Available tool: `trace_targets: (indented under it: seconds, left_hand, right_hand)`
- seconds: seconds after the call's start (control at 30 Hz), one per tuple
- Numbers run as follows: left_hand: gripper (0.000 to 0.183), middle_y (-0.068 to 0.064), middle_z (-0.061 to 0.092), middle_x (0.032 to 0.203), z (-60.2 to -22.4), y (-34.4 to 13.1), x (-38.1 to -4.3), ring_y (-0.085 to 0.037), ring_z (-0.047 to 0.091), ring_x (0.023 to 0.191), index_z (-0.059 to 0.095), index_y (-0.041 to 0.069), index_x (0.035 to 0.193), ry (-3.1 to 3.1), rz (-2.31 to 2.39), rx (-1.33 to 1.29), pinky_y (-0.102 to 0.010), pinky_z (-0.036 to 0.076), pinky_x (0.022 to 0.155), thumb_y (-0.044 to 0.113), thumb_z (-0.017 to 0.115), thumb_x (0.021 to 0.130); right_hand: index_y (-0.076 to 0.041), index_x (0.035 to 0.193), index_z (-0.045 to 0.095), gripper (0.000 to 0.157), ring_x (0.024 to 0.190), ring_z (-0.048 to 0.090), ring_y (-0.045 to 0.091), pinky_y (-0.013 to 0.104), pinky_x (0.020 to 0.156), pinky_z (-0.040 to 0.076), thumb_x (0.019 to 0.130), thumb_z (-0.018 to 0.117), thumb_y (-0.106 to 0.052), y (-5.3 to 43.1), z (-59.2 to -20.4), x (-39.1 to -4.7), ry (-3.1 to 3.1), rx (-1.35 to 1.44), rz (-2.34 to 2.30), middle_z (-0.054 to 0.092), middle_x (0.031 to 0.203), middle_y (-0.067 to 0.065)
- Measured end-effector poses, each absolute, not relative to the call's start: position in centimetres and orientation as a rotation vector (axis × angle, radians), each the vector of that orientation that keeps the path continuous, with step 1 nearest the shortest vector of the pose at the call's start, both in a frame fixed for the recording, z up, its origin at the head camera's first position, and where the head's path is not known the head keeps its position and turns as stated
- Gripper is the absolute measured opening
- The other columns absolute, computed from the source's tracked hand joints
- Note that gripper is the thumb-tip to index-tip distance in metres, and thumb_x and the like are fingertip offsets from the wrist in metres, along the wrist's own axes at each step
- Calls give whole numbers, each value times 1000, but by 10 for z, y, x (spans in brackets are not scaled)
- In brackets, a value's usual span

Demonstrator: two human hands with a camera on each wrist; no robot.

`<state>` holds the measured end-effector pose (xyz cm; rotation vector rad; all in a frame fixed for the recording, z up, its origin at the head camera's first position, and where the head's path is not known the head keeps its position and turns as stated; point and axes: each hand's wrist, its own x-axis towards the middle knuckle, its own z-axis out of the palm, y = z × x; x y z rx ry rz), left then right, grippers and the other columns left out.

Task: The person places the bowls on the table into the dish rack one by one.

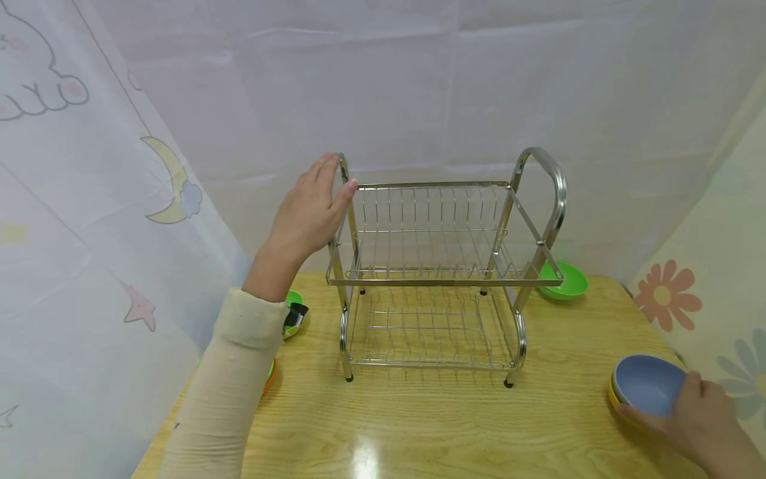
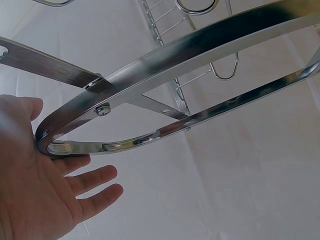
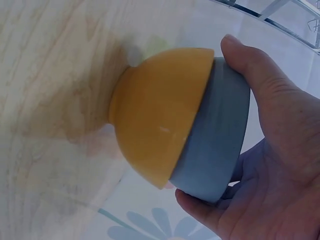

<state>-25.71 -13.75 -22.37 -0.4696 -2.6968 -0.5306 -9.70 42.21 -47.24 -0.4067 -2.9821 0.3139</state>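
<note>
A two-tier metal dish rack (image 1: 443, 282) stands on the wooden table. My left hand (image 1: 310, 207) rests against the top of its left side frame. In the left wrist view the palm touches the bent metal tube (image 2: 45, 135), with the fingers (image 2: 95, 179) extended past it. At the right, my right hand (image 1: 706, 416) holds a blue bowl (image 1: 649, 382) by its rim, thumb on one side and fingers on the other. That bowl sits nested in a yellow bowl (image 3: 160, 115), whose foot is at the tabletop.
A green bowl (image 1: 571, 283) is behind the rack's right side. To the left lie a green dish with a black piece (image 1: 296, 315) and an orange-edged dish (image 1: 270, 379), partly hidden by my left arm. Printed cloth sheets (image 1: 419, 86) hang around the table.
</note>
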Motion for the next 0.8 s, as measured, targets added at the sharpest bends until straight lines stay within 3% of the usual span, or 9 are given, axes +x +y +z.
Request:
trace_targets:
  seconds: [0.2, 0.4, 0.57, 0.8]
  left_hand:
    - [76, -6, 13, 170, -224, -137, -258, -32, 19, 154, 16, 10, 163, -2695, -534, -466, -50, 21, 124, 60, 23, 106]
    - [75, -5, 12, 170, -224, -136, -258, -32, 19, 154, 15, 11, 163, -2709, -524, -452, -51, 22, 124, 59, 23, 107]
    - [74, -5, 13, 170, -224, -136, -257, -32, 20, 154, 16, 11, 163, -2713, -513, -450, -50, 21, 124, 58, 23, 107]
    - [72, -5, 13, 170, -224, -136, -256, -30, 19, 155, 16, 10, 163, -2707, -482, -470, -48, 19, 125, 56, 22, 108]
  right_hand:
    - [32, 113, 26, 128, 78, 48, 60, 59, 56, 52, 52, 95, -58, 421, -467, -101, -2922, -377, 293, 36, 95, 51]
    - [35, 117, 28, 128, 76, 48, 62, 63, 58, 49, 53, 96, -53, 415, -454, -102, -2875, -247, 339, 39, 95, 52]
    - [37, 127, 26, 132, 84, 45, 70, 70, 63, 47, 56, 96, -49, 401, -440, -101, -2857, -145, 368, 37, 104, 57]
    - [34, 131, 26, 131, 94, 39, 69, 75, 69, 45, 58, 95, -50, 379, -429, -100, -2840, -55, 391, 34, 114, 56]
